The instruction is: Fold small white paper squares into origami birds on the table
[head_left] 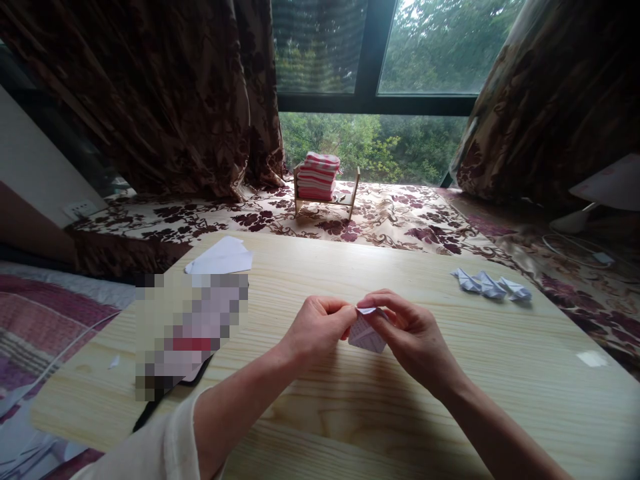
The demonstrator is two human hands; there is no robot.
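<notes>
Between my two hands, just above the wooden table [280, 413], is a small folded piece of paper [367, 335] with faint markings on it. My left hand [323, 327] pinches its left edge between thumb and fingers. On the other side, my right hand [407, 327] grips the upper right part, where a flap of the paper is raised. The fingers hide some of the folds. To the right lie three folded paper shapes [491, 285] in a row. Several white paper sheets [220, 257] rest at the table's far left.
A blurred-out flat object [200, 333] lies on the left, with a dark strap and a cable nearby. Beyond the table, a small wooden rack [354, 193] holds folded pink-striped cloths [317, 177] on the flowered window seat. A lamp [610, 183] stands far right.
</notes>
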